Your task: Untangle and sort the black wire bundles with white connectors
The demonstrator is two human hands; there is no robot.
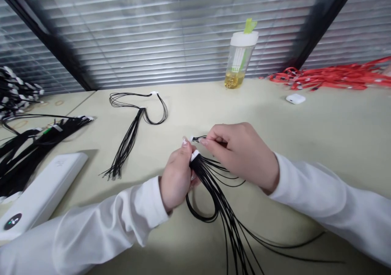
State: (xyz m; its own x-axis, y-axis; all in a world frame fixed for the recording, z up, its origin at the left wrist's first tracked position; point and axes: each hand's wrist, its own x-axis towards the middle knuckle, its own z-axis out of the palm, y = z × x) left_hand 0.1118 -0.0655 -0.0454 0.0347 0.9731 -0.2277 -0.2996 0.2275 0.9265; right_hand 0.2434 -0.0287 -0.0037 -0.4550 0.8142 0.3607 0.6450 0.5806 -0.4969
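Observation:
A black wire harness (210,181) with white connectors hangs from my hands over the table, its loose ends trailing toward the front edge. My left hand (179,173) is closed around it near a white connector (194,155). A smaller white connector (192,138) shows just above the left thumb tip. My right hand (238,150) pinches thin black wires right beside that small connector. Its other fingers are curled, and more wires pass beneath them. Whether the wire tips sit inside the small connector is too small to tell.
Another black harness (130,138) lies looped on the table. At left are a white power bank (45,191) and bundled black cables (42,144). Along the back stand a bottle (240,63) with yellow liquid, a small white case (295,99) and red cables (332,77).

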